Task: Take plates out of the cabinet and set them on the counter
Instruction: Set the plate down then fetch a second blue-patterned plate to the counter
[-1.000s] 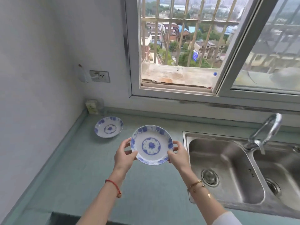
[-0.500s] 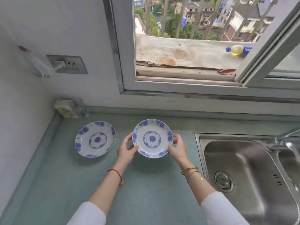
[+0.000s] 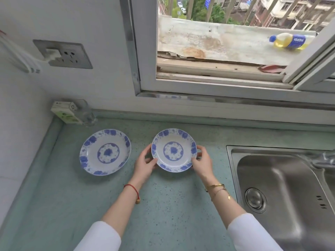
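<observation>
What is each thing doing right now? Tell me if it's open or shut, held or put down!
Left plate: lying flat on the counter, untouched.
Right plate: held at its rim by both hands, at the counter.
Left hand: gripping the plate's left edge.
Right hand: gripping the plate's right edge.
Window: open.
Bottle: lying on its side on the ledge outside.
Sink: empty.

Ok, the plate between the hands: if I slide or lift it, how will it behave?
The held plate looks like glazed ceramic, so probably rigid, breakable, and slick under the fingers. It is shallow and wide, so it likely won't tip. On the smooth counter it would probably slide easily; mind the other plate nearby.
</observation>
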`<state>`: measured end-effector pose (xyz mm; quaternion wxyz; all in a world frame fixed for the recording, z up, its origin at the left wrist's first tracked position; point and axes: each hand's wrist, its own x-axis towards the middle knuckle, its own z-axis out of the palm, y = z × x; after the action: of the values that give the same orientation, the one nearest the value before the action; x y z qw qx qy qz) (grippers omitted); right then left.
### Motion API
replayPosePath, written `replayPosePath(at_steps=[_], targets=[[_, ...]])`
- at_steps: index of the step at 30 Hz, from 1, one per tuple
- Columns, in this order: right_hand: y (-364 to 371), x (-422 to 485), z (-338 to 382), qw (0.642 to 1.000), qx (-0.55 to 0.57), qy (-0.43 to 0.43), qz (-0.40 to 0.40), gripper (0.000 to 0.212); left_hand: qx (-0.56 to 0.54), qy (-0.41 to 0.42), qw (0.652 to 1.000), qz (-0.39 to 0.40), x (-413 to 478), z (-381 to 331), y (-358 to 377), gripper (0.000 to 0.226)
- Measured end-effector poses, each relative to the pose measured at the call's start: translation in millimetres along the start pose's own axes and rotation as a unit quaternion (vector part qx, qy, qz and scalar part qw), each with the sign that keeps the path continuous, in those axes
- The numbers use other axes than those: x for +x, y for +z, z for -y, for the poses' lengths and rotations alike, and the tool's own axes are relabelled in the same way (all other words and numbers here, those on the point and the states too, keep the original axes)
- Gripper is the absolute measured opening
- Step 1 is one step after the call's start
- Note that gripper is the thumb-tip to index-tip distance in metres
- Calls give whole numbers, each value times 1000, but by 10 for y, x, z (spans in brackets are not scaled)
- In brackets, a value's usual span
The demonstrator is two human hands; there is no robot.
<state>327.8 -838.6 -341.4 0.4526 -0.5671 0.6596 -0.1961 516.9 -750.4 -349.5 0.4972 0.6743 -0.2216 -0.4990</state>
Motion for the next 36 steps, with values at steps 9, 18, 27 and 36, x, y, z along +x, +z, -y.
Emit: replayPosePath(at_steps=[9, 18, 27, 36], targets=[[-24, -53, 8, 1000, 1, 11, 15, 52, 48, -10, 999, 20, -81, -116, -37, 72], [-344, -673, 425, 992, 103, -69, 32, 25, 40, 91, 993, -65, -919, -466, -275, 48], [-837, -1764, 547, 939, 182, -177, 233, 24, -70, 189, 958, -204, -2557, -683, -107, 35], [-1381, -2720, 42, 878, 151, -241, 384, 27, -153, 242, 879, -382, -4475, -38, 512, 33]])
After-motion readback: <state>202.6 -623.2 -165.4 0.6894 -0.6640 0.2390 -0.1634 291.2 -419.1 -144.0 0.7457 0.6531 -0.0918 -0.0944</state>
